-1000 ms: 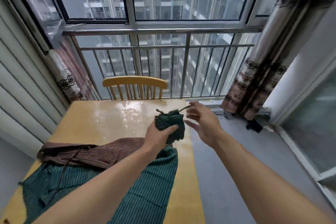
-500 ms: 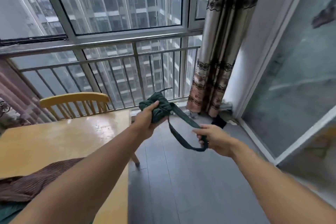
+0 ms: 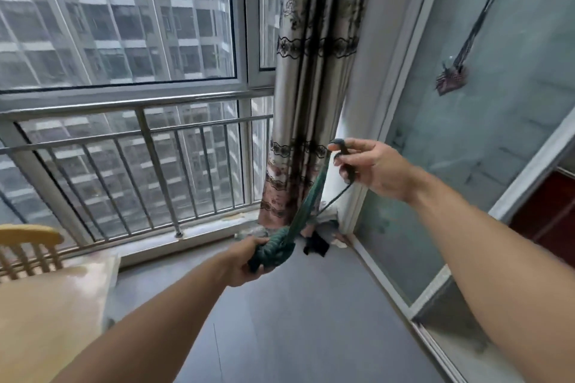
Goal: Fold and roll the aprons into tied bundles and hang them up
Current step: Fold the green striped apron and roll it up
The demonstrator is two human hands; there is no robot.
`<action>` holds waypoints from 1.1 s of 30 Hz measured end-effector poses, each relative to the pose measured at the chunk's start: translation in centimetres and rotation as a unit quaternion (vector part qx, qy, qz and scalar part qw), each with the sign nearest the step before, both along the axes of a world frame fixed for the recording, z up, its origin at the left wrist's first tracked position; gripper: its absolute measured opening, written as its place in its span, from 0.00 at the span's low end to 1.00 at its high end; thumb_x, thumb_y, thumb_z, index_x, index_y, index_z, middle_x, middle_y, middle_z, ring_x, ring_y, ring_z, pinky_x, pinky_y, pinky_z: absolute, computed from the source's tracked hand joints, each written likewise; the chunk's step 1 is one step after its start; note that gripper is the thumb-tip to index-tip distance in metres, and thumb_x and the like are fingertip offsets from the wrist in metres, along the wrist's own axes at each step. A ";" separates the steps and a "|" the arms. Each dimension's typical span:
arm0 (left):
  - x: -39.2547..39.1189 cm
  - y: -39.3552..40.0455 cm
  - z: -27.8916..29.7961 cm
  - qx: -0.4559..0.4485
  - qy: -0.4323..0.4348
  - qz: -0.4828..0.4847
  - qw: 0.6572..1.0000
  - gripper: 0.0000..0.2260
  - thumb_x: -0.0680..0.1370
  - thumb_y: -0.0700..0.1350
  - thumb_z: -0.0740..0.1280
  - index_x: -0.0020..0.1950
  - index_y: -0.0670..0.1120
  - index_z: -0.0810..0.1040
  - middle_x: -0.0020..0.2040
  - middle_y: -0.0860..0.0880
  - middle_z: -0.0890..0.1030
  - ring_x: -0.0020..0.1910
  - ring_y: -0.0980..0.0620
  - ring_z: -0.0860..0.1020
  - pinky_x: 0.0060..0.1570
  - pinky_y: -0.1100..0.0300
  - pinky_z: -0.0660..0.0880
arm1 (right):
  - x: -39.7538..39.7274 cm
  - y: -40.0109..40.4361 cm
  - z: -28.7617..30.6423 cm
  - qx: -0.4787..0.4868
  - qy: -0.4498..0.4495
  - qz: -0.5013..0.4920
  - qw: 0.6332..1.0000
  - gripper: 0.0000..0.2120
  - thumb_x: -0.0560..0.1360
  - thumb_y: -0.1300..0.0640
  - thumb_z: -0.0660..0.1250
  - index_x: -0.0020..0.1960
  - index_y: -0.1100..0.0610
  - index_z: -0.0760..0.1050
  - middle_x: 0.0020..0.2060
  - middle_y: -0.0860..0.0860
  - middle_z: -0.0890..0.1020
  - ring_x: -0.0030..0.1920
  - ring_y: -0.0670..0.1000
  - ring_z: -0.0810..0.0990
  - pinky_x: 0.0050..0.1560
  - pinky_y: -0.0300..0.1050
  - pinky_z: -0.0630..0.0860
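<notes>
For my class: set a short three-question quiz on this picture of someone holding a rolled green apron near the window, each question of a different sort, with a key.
1. True or false: the left hand grips the green apron bundle.
2. What does the right hand hold up?
A. the curtain
B. the bundle's strap loop
C. the chair
3. Fill in: a brown bundle already hangs on the glass ____ at the right.

Key: 1 true; 2 B, the strap loop; 3 door.
</notes>
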State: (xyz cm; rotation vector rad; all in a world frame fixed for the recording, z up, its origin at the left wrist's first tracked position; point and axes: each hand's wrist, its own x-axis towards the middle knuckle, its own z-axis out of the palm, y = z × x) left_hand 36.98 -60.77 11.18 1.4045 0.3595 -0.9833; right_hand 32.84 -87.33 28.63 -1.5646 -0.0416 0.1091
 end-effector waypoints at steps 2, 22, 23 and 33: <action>3.1 -3.1 0.1 0.018 -0.004 -0.070 0.997 0.13 0.84 0.47 0.59 0.45 0.44 0.80 0.34 0.48 0.84 0.26 0.53 0.81 0.19 0.69 0.64 | 3.9 -1.9 1.6 -0.295 -0.055 -0.051 0.952 0.17 0.78 0.73 0.63 0.51 0.54 0.84 0.42 0.53 0.84 0.34 0.47 0.80 0.39 0.43 0.77; 27.7 -49.9 21.3 -0.322 -0.300 -0.225 0.869 0.13 0.82 0.46 0.57 0.48 0.43 0.79 0.44 0.44 0.80 0.41 0.47 0.78 0.50 0.53 0.75 | 24.2 -35.5 21.1 -0.207 -0.069 -0.214 0.952 0.13 0.75 0.71 0.68 0.43 0.52 0.76 0.33 0.47 0.79 0.31 0.44 0.74 0.33 0.35 0.73; 27.6 -51.5 23.2 -0.335 -0.319 -0.227 0.857 0.14 0.84 0.49 0.58 0.50 0.43 0.80 0.44 0.43 0.80 0.41 0.47 0.79 0.50 0.52 0.76 | 24.4 -37.2 21.7 -0.213 -0.066 -0.232 0.947 0.13 0.76 0.70 0.68 0.43 0.52 0.77 0.34 0.47 0.80 0.33 0.45 0.75 0.34 0.35 0.74; 30.9 -69.9 34.5 -0.293 -0.461 -0.138 0.826 0.10 0.86 0.44 0.60 0.51 0.43 0.79 0.38 0.46 0.84 0.38 0.48 0.85 0.48 0.48 0.85 | 26.1 -53.0 28.0 -0.544 -0.148 -0.485 0.669 0.02 0.74 0.57 0.76 0.46 0.52 0.83 0.42 0.51 0.84 0.42 0.51 0.81 0.43 0.40 0.72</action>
